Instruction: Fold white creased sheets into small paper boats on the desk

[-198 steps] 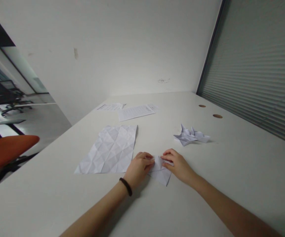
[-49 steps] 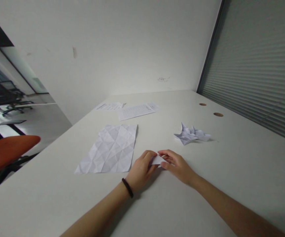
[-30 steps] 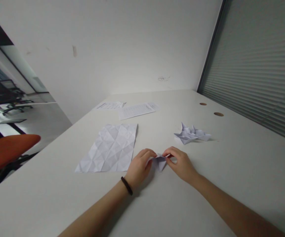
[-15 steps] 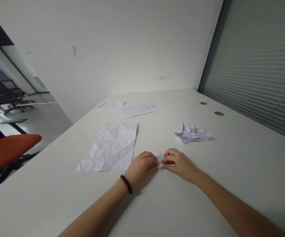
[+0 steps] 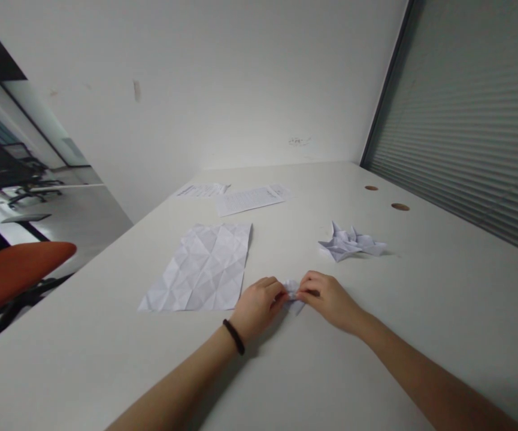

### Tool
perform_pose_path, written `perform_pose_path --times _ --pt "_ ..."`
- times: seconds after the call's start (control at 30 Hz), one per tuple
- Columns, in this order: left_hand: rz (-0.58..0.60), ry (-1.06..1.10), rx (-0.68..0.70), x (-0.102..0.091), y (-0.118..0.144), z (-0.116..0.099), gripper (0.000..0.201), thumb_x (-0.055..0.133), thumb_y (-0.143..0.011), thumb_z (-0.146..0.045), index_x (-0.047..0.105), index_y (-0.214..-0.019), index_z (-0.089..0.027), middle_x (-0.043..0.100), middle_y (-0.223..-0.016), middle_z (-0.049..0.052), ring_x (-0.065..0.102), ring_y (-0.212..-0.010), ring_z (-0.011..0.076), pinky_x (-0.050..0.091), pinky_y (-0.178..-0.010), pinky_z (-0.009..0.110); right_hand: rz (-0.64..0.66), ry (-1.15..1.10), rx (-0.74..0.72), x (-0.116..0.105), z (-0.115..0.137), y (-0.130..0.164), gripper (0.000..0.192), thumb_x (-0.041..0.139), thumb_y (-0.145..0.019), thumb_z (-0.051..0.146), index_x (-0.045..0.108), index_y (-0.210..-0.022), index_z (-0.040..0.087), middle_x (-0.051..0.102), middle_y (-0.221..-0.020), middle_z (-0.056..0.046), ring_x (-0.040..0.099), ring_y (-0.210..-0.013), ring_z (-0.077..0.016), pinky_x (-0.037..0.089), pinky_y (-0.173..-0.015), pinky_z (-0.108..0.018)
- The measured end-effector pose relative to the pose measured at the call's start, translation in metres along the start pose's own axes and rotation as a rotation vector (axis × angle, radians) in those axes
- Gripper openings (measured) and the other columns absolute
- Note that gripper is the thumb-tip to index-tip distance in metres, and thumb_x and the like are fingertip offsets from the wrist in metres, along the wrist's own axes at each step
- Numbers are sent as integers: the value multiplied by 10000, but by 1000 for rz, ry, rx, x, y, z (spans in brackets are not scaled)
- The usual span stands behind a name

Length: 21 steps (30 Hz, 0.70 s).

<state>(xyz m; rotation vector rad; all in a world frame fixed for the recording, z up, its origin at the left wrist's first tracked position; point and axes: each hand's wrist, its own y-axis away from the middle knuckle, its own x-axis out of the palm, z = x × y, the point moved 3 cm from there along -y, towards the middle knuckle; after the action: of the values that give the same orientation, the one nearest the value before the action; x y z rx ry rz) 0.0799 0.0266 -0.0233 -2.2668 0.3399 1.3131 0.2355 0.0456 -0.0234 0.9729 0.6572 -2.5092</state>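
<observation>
Fingers of the left hand (image 5: 259,305) and right hand (image 5: 329,299) pinch the small folded paper (image 5: 291,286) from opposite sides over the white table (image 5: 294,377); the grip partly hides its folds. Compared with the earliest frame, the piece appears narrower and more compact, while the creased sheet (image 5: 207,266) and spiky folded paper (image 5: 348,244) lie unmoved. Its exposed middle sits between both sets of fingertips, a flap (image 5: 296,307) jutting out nearside.
</observation>
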Motion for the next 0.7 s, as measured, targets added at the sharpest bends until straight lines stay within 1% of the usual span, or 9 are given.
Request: perform_pose_path --times 0.07,0.13,0.2,0.27,0.33,0.37,0.47,0.6,0.7 --pt "-50 68 -39 2 1 2 116 496 -828 -170 590 -895 -173 600 -759 21 557 -689 144 444 -644 249 -26 -27 52 1 -1 -1 169 599 -769 191 620 -604 165 556 -730 -6 523 -626 -113 406 -569 -232" --pt "-87 158 -85 5 2 5 202 492 -813 -152 571 -995 -189 605 -823 24 570 -701 134 460 -653 244 -50 -57 95 3 -4 -2 172 603 -753 181 608 -582 160 546 -731 -9 521 -621 -111 412 -571 -232" --pt "-102 243 -144 7 2 9 226 501 -793 -148 585 -999 -189 607 -884 40 586 -726 134 478 -668 244 -78 -108 137 5 -8 -3 130 607 -732 161 612 -602 160 548 -723 -11 533 -636 -116 432 -598 -236" --pt "-97 309 -200 9 2 13 224 524 -769 -145 608 -973 -180 623 -903 48 603 -745 141 492 -689 251 -102 -189 200 7 -14 -4 39 617 -699 125 633 -695 162 554 -718 -7 548 -643 -122 455 -615 -243" --pt "-84 344 -237 10 0 15 236 544 -745 -134 619 -965 -170 649 -890 47 616 -741 145 497 -704 258 -108 -259 262 9 -18 -5 133 628 -665 97 640 -782 160 561 -722 -3 558 -639 -124 470 -616 -248" --pt "-77 352 -250 10 0 16 245 550 -735 -126 622 -967 -165 658 -884 47 619 -733 145 497 -705 259 -103 -277 282 10 -20 -6 155 631 -655 91 643 -793 159 562 -727 -3 562 -638 -125 474 -616 -250" --pt "-56 352 -279 9 -3 14 268 551 -716 -110 626 -972 -143 668 -885 60 619 -716 146 494 -702 259 -75 -257 288 12 -21 -8 108 623 -659 97 660 -740 157 567 -746 -14 571 -662 -133 476 -644 -261" --pt "-27 329 -302 9 -4 12 296 531 -699 -97 634 -974 -137 666 -894 70 608 -722 154 485 -703 269 -51 -177 312 11 -21 -10 213 630 -656 91 676 -858 142 560 -805 -37 561 -678 -137 469 -660 -270" --pt "-8 341 -303 10 -4 14 315 539 -684 -108 637 -982 -139 657 -880 67 593 -718 158 475 -688 270 6 -122 268 10 -18 -8 185 626 -689 137 686 -864 132 540 -809 -41 529 -640 -125 445 -623 -262"
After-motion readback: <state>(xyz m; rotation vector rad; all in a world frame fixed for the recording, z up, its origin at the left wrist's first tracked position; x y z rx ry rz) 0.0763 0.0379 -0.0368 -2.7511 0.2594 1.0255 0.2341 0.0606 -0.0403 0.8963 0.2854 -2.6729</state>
